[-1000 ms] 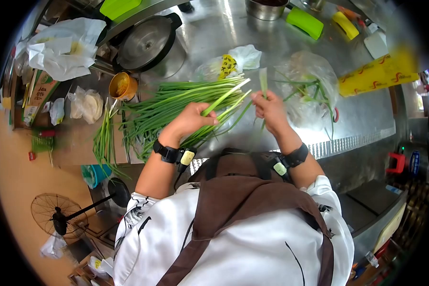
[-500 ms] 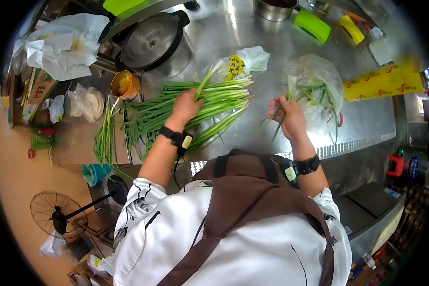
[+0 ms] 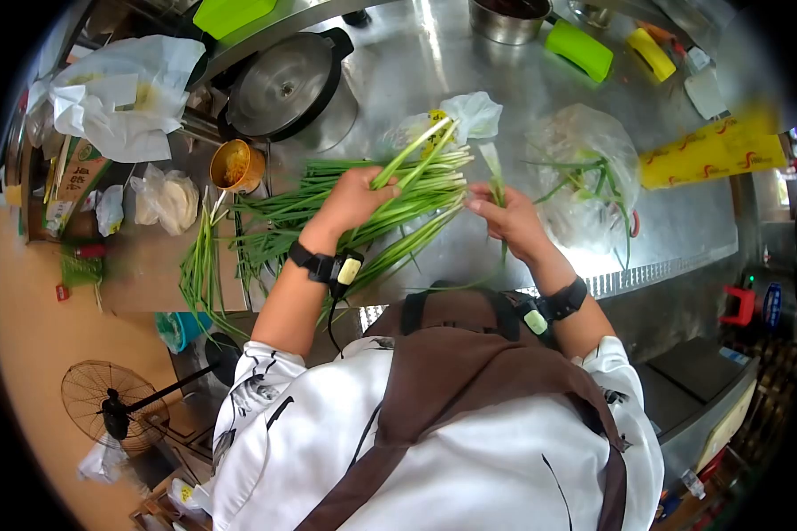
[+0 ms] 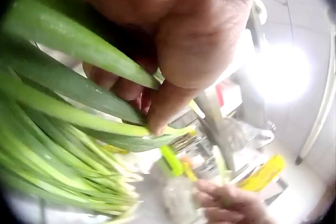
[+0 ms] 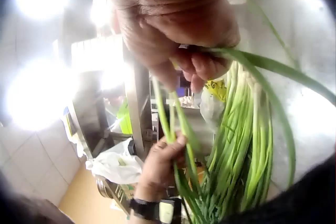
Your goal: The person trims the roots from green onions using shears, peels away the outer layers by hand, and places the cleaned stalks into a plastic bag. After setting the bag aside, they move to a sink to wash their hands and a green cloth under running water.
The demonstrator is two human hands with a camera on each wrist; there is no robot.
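Note:
A big bunch of green onions (image 3: 301, 186) lies on the steel counter, white ends to the right. My left hand (image 3: 356, 202) grips a couple of green onion stalks (image 3: 427, 150) above the bunch, their pale ends slanting up and right. In the left wrist view the thumb presses the stalks (image 4: 126, 127) against the fingers. Just right of the bunch's white ends, my right hand (image 3: 515, 221) pinches a strip of green onion leaf (image 3: 493, 162). Its pale end sticks up, and in the right wrist view green blades (image 5: 273, 69) trail from the fingers.
A clear plastic bag (image 3: 576, 133) with loose green leaves on it is right of my right hand. Beyond the bunch are a knotted bag (image 3: 476, 115) and a lidded pot (image 3: 283, 84). An orange cup (image 3: 237, 166) and a smaller green onion bundle (image 3: 205, 265) sit left.
My right hand moved right to the plastic bag with leaf strips, then came back left and now holds a pale-ended strip. The left hand dipped towards the bunch and raised stalks again.

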